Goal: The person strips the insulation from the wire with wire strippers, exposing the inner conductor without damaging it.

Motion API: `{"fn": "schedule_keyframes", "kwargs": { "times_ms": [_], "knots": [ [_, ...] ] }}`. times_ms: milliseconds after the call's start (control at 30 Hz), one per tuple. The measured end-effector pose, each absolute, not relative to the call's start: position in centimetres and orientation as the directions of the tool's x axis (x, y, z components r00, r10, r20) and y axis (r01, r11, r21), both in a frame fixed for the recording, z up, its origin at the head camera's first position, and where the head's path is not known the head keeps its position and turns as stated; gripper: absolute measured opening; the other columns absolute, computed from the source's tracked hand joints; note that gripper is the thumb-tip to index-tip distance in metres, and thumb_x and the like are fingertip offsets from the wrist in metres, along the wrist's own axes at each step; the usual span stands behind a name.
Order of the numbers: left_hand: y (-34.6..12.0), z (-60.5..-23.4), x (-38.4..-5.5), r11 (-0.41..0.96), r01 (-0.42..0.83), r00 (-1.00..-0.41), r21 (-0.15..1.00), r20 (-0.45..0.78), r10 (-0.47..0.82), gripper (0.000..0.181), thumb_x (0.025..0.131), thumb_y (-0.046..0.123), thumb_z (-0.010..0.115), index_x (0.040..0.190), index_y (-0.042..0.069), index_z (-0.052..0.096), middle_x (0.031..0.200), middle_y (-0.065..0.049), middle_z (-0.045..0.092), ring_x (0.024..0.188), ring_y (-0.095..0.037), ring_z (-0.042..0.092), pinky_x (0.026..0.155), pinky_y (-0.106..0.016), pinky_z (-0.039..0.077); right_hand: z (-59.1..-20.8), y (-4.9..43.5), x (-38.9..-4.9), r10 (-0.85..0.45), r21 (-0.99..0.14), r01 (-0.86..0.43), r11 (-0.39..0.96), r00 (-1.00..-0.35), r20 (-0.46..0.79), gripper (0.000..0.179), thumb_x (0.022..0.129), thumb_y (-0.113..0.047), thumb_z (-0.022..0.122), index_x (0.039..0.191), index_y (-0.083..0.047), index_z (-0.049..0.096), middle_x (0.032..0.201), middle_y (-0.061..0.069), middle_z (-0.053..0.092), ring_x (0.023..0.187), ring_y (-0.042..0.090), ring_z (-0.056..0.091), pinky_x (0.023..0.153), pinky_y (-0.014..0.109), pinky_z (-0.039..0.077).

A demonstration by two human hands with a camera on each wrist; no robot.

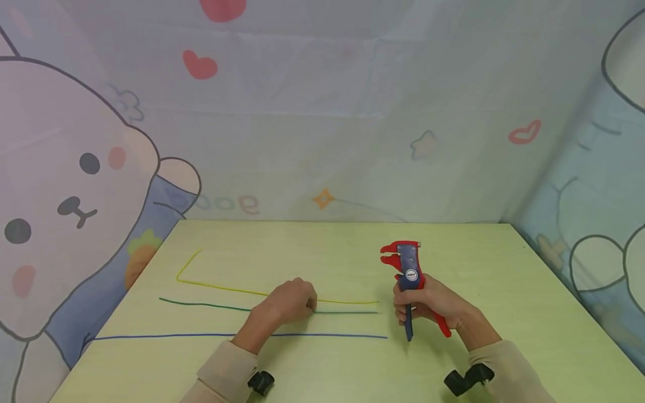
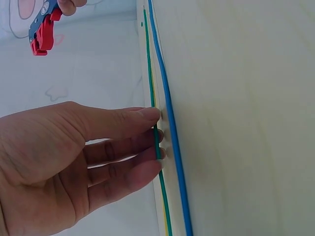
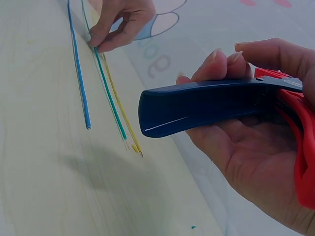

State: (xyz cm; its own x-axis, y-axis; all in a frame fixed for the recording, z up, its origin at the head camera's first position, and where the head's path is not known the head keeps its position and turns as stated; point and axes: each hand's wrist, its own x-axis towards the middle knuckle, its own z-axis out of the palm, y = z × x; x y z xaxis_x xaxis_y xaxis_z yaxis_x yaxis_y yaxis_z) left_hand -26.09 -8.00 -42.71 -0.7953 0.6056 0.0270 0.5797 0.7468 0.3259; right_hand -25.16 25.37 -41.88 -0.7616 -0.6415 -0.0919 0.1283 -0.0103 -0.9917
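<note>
My left hand (image 1: 288, 301) pinches the green wire (image 3: 112, 101) between thumb and fingertips, partway along its length and close over the table. At the right end of that wire, thin bare strands stick out of the insulation. In my right hand (image 1: 437, 301) is a wire stripper (image 1: 409, 262) with red jaws, a dark blue body and a red lower handle. It is held upright, its jaws at the top pointing left and parted, with no wire between them. The yellow wire (image 1: 221, 287) lies just behind the green one; its right end shows bare copper.
A blue wire (image 1: 166, 335) runs straight along the nearer part of the table (image 1: 504, 268). Beside the yellow wire's end lies a short yellow piece (image 3: 134, 148). A tiny green bit (image 3: 193, 227) lies farther right. A printed cloth (image 1: 322, 140) hangs behind the table.
</note>
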Motion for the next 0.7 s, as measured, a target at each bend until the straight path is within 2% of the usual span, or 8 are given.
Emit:
{"fn": "schedule_keyframes", "kwargs": {
  "times_ms": [300,500,700],
  "knots": [
    [-8.0,-42.7,-26.4,0.764,0.567,-0.805,0.308,0.012,0.593,0.006,0.089,0.004,0.073,0.088,0.008,0.077,0.083,0.000,0.068,0.076,-0.016,0.062,0.068,-0.032,0.053,-41.8,25.4,-25.2,-0.647,-0.991,0.132,-0.005,-0.756,-0.098,0.005,0.098,-0.006,0.057,0.095,-0.002,0.055,0.081,0.006,0.058,0.075,0.023,0.061,0.081,0.044,0.055],
    [-7.6,-42.1,-25.8,0.758,0.581,-0.798,0.294,0.023,0.603,0.007,0.089,0.003,0.072,0.088,0.008,0.077,0.085,-0.001,0.069,0.076,-0.016,0.063,0.067,-0.032,0.053,-41.9,25.4,-25.1,-0.645,-0.990,0.139,0.000,-0.757,-0.106,0.006,0.097,-0.007,0.058,0.095,-0.002,0.055,0.081,0.007,0.058,0.075,0.023,0.061,0.081,0.044,0.055],
    [-6.9,-41.5,-24.9,0.734,0.589,-0.763,0.338,-0.066,0.643,0.012,0.089,0.002,0.071,0.083,0.011,0.077,0.080,0.003,0.067,0.071,-0.011,0.057,0.063,-0.028,0.049,-41.9,25.4,-25.0,-0.648,-0.989,0.145,-0.003,-0.754,-0.108,0.006,0.097,-0.006,0.057,0.094,-0.002,0.055,0.080,0.007,0.059,0.074,0.023,0.061,0.079,0.042,0.055]
  ]
}}
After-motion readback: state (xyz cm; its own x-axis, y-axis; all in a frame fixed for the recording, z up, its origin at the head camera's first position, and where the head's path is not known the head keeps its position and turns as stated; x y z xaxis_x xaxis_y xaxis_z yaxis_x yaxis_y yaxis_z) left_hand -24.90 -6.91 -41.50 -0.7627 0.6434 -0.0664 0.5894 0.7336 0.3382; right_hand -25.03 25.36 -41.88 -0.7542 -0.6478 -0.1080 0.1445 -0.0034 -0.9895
